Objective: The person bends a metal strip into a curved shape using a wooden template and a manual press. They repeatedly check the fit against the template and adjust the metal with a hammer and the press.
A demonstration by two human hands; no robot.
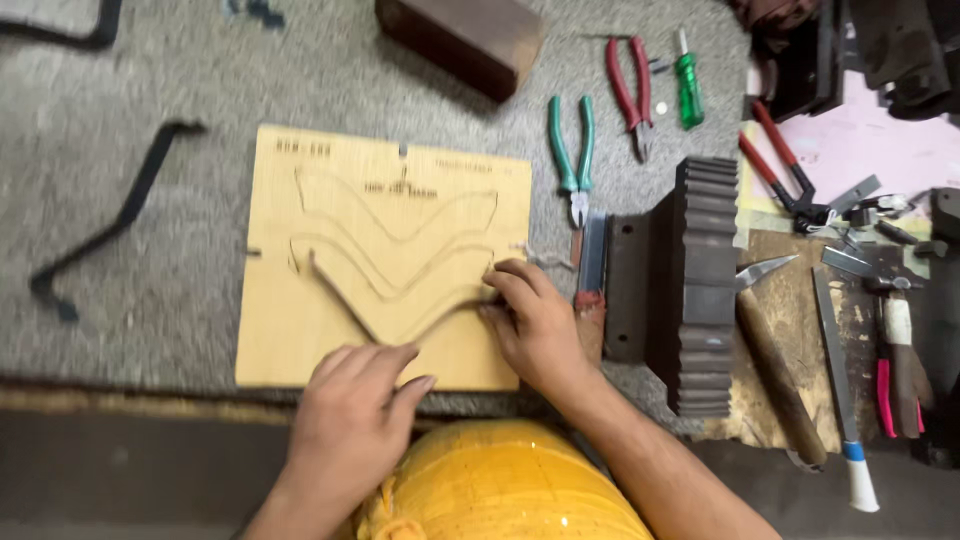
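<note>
A flat wooden board (330, 300) lies on the grey tabletop (150, 260), directly under both hands, with curved V-shaped slots cut through it. The left hand (350, 420) rests on the board's near edge, fingers loosely together and pressing down flat, holding nothing. The right hand (530, 325) sits at the board's right edge, fingertips pinched at the end of a thin strip (400, 305) that stands in the lower slot; whether the fingers truly grip it or only push on it cannot be told.

Judging by the picture, the strip already follows most of the lower curve, from the point well left of the right hand round to its fingertips, so that run looks largely seated; the upper slot, beyond both hands, appears empty.

Just right of the right hand stands a dark ribbed metal block (700, 290). Beyond that hand lie green-handled pliers (572, 155), red-handled pliers (630, 90) and a green screwdriver (688, 90). Further right of the block lies a file (835, 360). A yellow rounded thing (500, 490) sits nearest the body, between the forearms
</note>
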